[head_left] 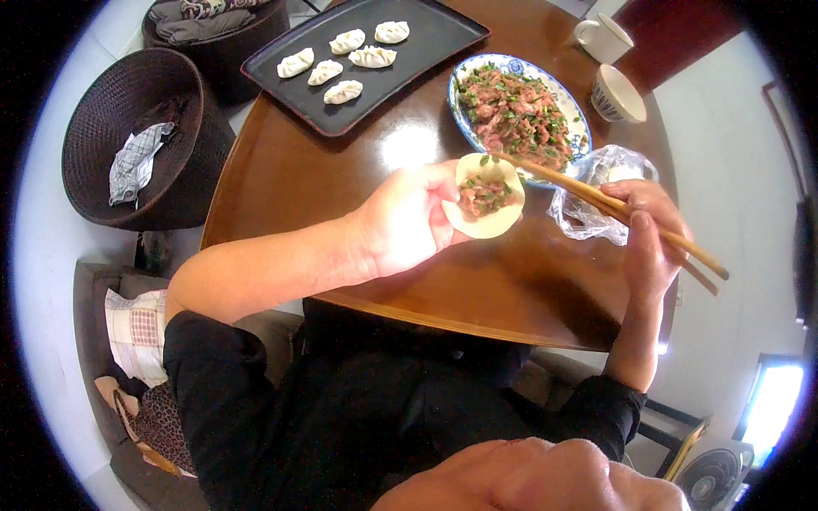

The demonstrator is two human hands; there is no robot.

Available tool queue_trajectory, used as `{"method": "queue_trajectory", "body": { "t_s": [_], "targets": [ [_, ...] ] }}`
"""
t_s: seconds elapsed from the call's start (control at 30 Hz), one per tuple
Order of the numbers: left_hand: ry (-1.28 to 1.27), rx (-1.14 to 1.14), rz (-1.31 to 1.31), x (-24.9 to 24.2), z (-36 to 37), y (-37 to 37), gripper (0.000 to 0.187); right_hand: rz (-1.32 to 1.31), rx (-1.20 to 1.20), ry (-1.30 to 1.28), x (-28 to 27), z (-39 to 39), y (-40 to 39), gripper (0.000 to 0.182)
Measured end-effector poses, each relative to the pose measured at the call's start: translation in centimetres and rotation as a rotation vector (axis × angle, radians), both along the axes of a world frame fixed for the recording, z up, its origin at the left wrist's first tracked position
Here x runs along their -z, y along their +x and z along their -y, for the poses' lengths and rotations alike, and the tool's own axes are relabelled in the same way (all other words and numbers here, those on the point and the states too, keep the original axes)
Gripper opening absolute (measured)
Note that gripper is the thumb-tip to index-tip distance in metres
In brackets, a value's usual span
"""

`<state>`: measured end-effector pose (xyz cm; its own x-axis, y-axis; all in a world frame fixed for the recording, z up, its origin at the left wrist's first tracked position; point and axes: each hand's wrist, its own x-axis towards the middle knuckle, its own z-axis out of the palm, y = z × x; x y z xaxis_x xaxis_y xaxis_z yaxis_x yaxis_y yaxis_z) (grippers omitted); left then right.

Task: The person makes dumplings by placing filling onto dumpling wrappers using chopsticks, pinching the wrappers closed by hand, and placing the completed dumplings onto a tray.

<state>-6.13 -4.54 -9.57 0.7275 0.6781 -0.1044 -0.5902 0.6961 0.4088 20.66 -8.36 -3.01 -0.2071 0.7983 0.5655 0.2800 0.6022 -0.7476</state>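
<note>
My left hand (413,213) holds a round dough wrapper (487,225) with a patch of meat and green filling (486,196) on it. In my right hand (649,223) are wooden chopsticks (567,182), their tips at the wrapper's upper edge. Behind the wrapper stands a blue-and-white plate (582,128) heaped with minced meat and chopped greens (511,106). A clear plastic bag (579,217) lies beside my right hand, partly hidden by the chopsticks. Several folded dumplings (372,57) rest on a black tray (409,77) at the back left.
The brown table (281,187) has a curved edge. A white mug (603,38) and a small bowl (618,94) stand at the back right. Left of the table are dark woven baskets (89,162) holding cloth. A fan (711,477) is at the lower right.
</note>
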Motion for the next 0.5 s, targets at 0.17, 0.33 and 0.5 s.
{"method": "queue_trajectory", "body": {
  "t_s": [0.17,0.33,0.5],
  "targets": [
    [0.002,-0.046,-0.004,-0.3,-0.2,0.0,0.052,0.129,-0.044,0.17,-0.4,0.0,-0.2,0.013],
    [0.006,-0.038,-0.019,-0.4,-0.2,-0.1,0.054,0.145,-0.055,0.19,-0.2,-0.3,-0.5,0.012],
    [0.027,-0.011,-0.023,-0.3,-0.2,-0.2,0.053,0.155,-0.055,0.122,-0.3,0.2,-0.8,0.012]
  ]
}}
